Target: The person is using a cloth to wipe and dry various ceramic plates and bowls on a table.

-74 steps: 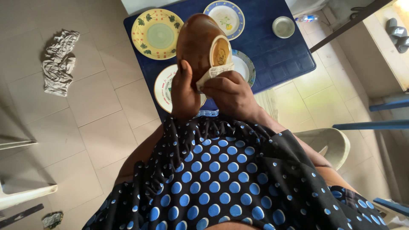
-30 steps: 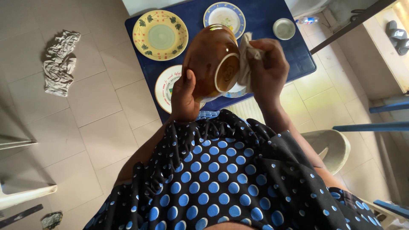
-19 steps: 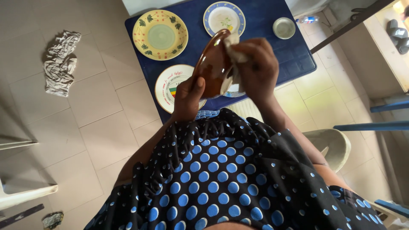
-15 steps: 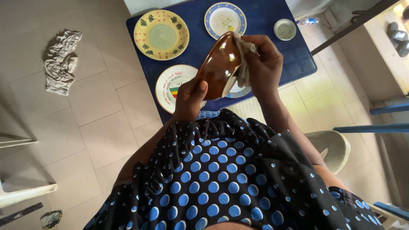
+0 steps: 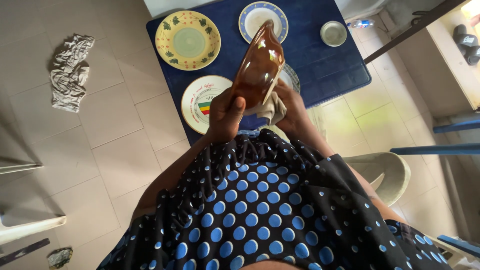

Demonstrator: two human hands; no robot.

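Observation:
My left hand grips a glossy brown bowl by its lower rim, holding it tilted on edge above a blue table. Its outer side faces me. My right hand is low behind the bowl, closed on a beige cloth pressed against the bowl's lower edge. Under the bowl lie a white plate with a striped emblem and a blue-rimmed plate, partly hidden.
On the table also sit a yellow plate with green leaves, a white plate with a blue rim and a small round metal lid. A crumpled grey rag lies on the tiled floor. A plastic chair stands at my right.
The bowl has turned from showing its foot to standing on edge. My right hand with the cloth has dropped from the bowl's upper right side to its lower edge.

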